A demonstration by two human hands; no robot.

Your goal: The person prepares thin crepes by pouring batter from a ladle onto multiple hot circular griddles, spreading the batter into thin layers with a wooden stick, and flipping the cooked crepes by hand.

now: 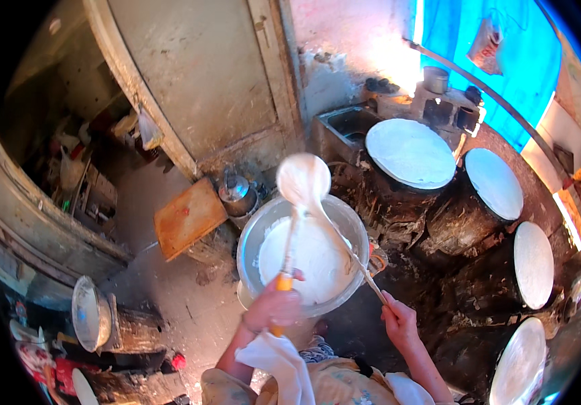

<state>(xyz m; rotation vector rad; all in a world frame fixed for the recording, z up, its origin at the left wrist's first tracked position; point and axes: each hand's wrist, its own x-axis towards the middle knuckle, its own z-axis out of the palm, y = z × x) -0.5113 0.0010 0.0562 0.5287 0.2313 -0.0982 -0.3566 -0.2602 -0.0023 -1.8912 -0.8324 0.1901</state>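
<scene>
My left hand (273, 307) is wrapped round the yellow handle of a ladle (304, 177), whose round, whitish head is raised above the far rim of a wide metal basin (244, 253). White batter (304, 270) lies in the basin. My right hand (398, 322) grips a long thin wooden stick (365, 273), which slants up and left over the basin. Its upper end, pale and coated, meets the ladle's head; its exact shape there is blurred. Whether the ladle's head is full cannot be made out.
Several round griddles with white surfaces, one of them (412, 154) beside a metal sink (348, 128), stand on dark sooty stoves at the right. A kettle (235, 189) and an orange-brown board (189, 216) are left of the basin. Another metal bowl (89, 316) sits far left.
</scene>
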